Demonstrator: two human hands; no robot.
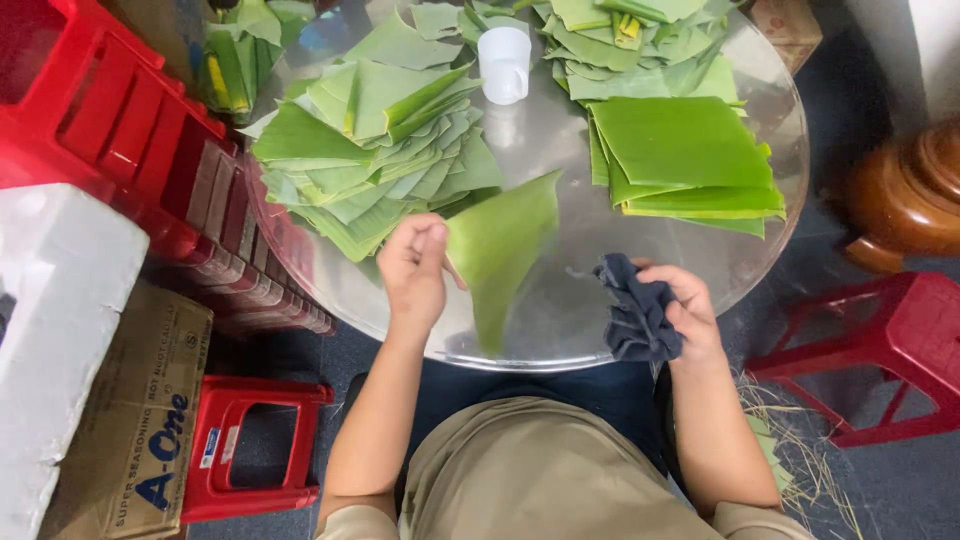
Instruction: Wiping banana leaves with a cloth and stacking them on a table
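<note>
**One leaf in hand, two stacks on the table**

Nearest you, your left hand [413, 268] has its grip closed on the edge of a single green leaf piece [500, 250], thumb and fingers pinched on its left side so that the piece hangs lifted over the near part of the round glass table [560, 345]. Your right hand [685, 305] is closed around a bunched dark blue cloth [635, 315], which rests at the table's near right edge, just beside the leaf but not touching it.

By the look of it, you are partway through wiping: this one leaf is up and the cloth is not yet on it.

Farther out, on your left, lies a broad, loose heap of cut leaf pieces [370, 150], fanned and overlapping. On your right sits a tidier stack of squared leaf pieces [685, 150], with more loose pieces behind it toward the far rim. (Which pile is wiped and which is waiting cannot be told from the leaves themselves.) Both piles are sizeable, so a good share of the work seems to remain.

Between the piles, toward the far side, stands a white plastic cup [504, 62]. Off the table to your left are red plastic stools [120, 120], a cardboard box [140, 420] and a white foam box [50, 300].
</note>
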